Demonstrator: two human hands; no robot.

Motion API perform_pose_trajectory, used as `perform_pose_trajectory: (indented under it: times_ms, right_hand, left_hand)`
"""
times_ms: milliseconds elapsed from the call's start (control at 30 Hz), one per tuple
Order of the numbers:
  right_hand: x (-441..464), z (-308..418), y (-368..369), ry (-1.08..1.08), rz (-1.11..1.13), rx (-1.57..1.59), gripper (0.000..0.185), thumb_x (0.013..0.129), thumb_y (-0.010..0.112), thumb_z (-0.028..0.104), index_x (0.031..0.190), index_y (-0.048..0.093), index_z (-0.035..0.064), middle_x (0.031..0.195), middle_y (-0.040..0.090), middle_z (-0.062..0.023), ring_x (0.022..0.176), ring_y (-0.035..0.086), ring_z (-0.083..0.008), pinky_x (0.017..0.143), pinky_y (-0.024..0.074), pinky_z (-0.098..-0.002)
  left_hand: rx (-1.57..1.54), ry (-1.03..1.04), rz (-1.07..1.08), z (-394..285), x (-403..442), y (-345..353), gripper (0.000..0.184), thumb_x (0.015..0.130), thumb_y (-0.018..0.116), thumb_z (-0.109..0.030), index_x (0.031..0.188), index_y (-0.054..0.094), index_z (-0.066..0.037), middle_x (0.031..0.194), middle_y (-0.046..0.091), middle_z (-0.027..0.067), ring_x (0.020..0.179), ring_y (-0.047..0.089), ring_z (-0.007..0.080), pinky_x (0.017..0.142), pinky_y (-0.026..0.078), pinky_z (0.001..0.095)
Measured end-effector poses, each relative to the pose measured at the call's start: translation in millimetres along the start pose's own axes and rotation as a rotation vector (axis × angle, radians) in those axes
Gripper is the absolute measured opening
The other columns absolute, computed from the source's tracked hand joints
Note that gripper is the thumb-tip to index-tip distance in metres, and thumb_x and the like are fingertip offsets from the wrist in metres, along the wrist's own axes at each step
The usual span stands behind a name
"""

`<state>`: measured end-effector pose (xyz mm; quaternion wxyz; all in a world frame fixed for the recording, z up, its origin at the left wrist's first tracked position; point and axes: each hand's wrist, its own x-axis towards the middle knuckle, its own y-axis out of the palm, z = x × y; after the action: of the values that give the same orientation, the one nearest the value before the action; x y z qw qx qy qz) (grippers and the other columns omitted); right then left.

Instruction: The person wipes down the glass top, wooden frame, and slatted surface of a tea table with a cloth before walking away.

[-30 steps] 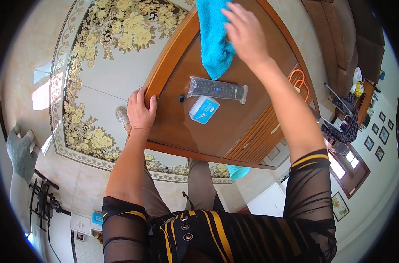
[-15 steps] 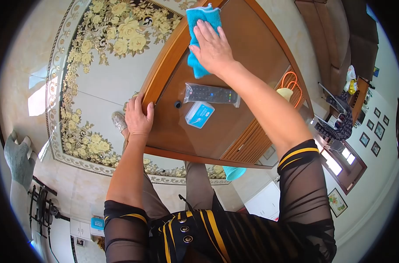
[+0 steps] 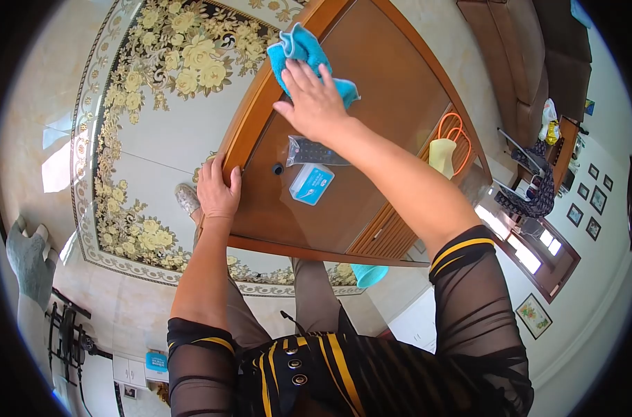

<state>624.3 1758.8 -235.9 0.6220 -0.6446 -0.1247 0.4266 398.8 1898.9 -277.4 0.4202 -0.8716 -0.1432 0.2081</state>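
Observation:
My right hand (image 3: pixel 314 101) holds a bright blue cloth (image 3: pixel 298 45) against the tabletop near its far left rim. The fingers lie over the bunched cloth, and the thumb sticks out to the left. My left hand (image 3: pixel 219 189) grips the wooden edge (image 3: pixel 246 135) of the brown table (image 3: pixel 392 76), thumb on the upper side. Between the hands lie a black remote control (image 3: pixel 309 150) in clear plastic, partly covered by my right forearm, and a small blue-and-white box (image 3: pixel 312 184). A small round black piece (image 3: pixel 277 169) sits beside the box.
An orange cord (image 3: pixel 462 142) and a pale yellow object (image 3: pixel 441 156) rest at the table's right side. A brown sofa (image 3: pixel 503 55) stands beyond. Below the table is a turquoise bin (image 3: pixel 369 274). Patterned floor tiles (image 3: pixel 170 139) extend to the left.
My right hand has moved left and slightly toward me with the cloth, which is more bunched. My forearm now covers more of the remote control. My left hand stays on the edge.

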Motion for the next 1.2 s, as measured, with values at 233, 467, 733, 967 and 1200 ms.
perform_pose_trajectory:
  times_ms: [233,467,733,967,1200]
  right_hand:
    - [96,-84,-50,0.3,0.005,0.005,0.063,0.095,0.031,0.046,0.142,0.028,0.0036,0.151,0.02,-0.0125,0.14,0.018,-0.0257,0.113,0.0132,-0.0461]
    - [31,-24,-4,0.137,-0.06,-0.086,0.065,0.093,0.042,0.045,0.138,0.033,-0.0006,0.149,0.024,-0.0169,0.139,0.022,-0.0269,0.114,0.0125,-0.0455]
    - [37,-65,4,0.071,-0.171,-0.03,0.059,0.094,0.042,0.043,0.144,0.027,0.0149,0.153,0.019,-0.005,0.141,0.017,-0.0229,0.112,0.0121,-0.0528]
    - [135,-124,-6,0.234,-0.333,-0.096,0.058,0.095,0.036,0.038,0.144,0.026,0.0078,0.152,0.02,-0.0108,0.141,0.015,-0.0253,0.114,0.0115,-0.0454]
    - [47,-219,36,0.388,-0.676,-0.05,0.058,0.095,0.036,0.045,0.143,0.028,0.0126,0.151,0.024,-0.0096,0.14,0.02,-0.0285,0.11,0.0178,-0.0524]
  left_hand:
    - [-0.007,0.003,-0.012,2,-2,3,0.035,0.085,0.057,-0.025,0.116,0.054,-0.008,0.108,0.057,0.0125,0.099,0.055,0.0328,0.082,0.047,0.0418]
    - [-0.021,0.0,0.004,1,-2,1,0.036,0.085,0.057,-0.026,0.117,0.053,-0.009,0.109,0.056,0.0127,0.099,0.055,0.033,0.083,0.046,0.0421]
    - [-0.004,-0.016,0.002,3,2,4,0.037,0.085,0.056,-0.027,0.118,0.053,-0.009,0.109,0.056,0.0136,0.099,0.055,0.0334,0.082,0.046,0.0426]
    - [0.013,0.009,-0.003,3,-2,6,0.037,0.085,0.055,-0.027,0.117,0.053,-0.008,0.108,0.057,0.013,0.099,0.055,0.0336,0.082,0.046,0.0427]
    - [0.015,0.03,-0.011,5,-1,7,0.039,0.083,0.059,-0.026,0.118,0.053,-0.008,0.108,0.056,0.0132,0.097,0.055,0.0335,0.08,0.047,0.0425]
